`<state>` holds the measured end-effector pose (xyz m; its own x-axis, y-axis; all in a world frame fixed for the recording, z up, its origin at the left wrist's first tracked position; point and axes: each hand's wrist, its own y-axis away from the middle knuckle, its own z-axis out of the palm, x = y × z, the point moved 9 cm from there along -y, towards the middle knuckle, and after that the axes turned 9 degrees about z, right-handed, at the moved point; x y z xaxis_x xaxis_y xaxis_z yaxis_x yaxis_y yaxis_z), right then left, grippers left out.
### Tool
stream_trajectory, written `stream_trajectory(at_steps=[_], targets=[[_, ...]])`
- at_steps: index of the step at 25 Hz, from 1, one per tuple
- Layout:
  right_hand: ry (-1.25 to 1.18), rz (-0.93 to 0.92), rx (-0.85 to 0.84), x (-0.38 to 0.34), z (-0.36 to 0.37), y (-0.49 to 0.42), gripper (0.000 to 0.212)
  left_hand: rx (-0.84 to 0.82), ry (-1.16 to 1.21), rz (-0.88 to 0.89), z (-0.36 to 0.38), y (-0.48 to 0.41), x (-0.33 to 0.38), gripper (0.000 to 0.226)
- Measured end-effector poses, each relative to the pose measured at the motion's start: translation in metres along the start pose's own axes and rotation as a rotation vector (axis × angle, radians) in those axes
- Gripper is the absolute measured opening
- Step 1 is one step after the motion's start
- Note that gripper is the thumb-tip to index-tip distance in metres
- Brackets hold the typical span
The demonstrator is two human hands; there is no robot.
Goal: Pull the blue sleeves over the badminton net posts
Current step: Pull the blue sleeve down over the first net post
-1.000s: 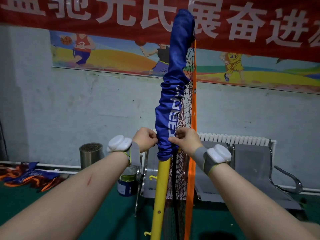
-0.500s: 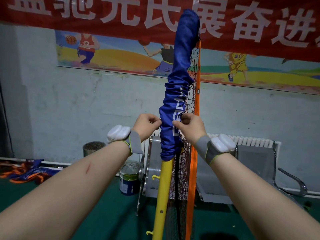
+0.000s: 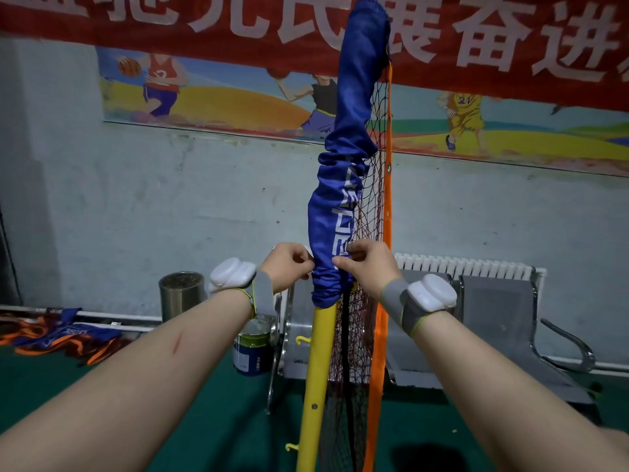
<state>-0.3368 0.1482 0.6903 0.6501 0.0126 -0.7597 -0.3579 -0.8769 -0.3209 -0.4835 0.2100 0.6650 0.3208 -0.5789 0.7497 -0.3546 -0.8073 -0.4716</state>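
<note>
A blue sleeve [image 3: 335, 212] with white lettering covers the upper part of an upright yellow net post [image 3: 316, 376]. The fabric is bunched along its length, and its lower hem sits just above mid-frame. My left hand [image 3: 287, 265] pinches the sleeve's left side near the hem. On the opposite side, my right hand [image 3: 366, 267] pinches the fabric at the same height. A dark red net [image 3: 366, 318] with an orange edge band [image 3: 384, 301] hangs right behind the post. Below the hem the post is bare, with small yellow hooks.
Metal bench seats [image 3: 493, 318] and a white radiator [image 3: 466, 267] stand behind the post against the wall. A steel bin [image 3: 182, 294] and a paint can [image 3: 252, 349] sit at left. More blue and orange fabric [image 3: 64, 338] lies on the green floor at far left.
Both hands let go low on the sleeve, moved up to a fresh pinch, then came down a little again. The hem stays at about the same place on the post.
</note>
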Motion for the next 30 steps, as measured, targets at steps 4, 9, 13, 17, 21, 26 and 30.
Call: stream_trajectory(at_steps=[4,9,13,17,21,26,30], targets=[[0.011,-0.01,-0.01,-0.003,-0.002,0.0,0.043,-0.007,-0.014,-0.007,-0.009,0.001,0.007,0.016],[-0.037,-0.029,0.016,-0.02,-0.017,-0.007,0.041,0.144,0.139,-0.002,-0.033,-0.007,0.025,0.015],[-0.163,-0.045,0.085,-0.035,-0.031,-0.011,0.052,0.208,0.138,0.063,-0.039,-0.01,0.037,0.019],[-0.112,-0.031,0.059,-0.032,-0.023,-0.018,0.047,0.2,0.13,0.06,-0.034,-0.01,0.032,0.01],[-0.064,-0.013,0.025,-0.019,-0.016,-0.015,0.045,0.12,0.102,0.027,-0.019,-0.004,0.02,0.011],[-0.017,0.007,-0.022,0.003,-0.001,-0.008,0.043,0.05,0.042,-0.024,-0.006,0.002,0.005,0.014],[-0.002,0.011,-0.023,0.003,-0.001,-0.004,0.042,0.024,0.064,-0.059,-0.006,0.006,0.006,0.011]])
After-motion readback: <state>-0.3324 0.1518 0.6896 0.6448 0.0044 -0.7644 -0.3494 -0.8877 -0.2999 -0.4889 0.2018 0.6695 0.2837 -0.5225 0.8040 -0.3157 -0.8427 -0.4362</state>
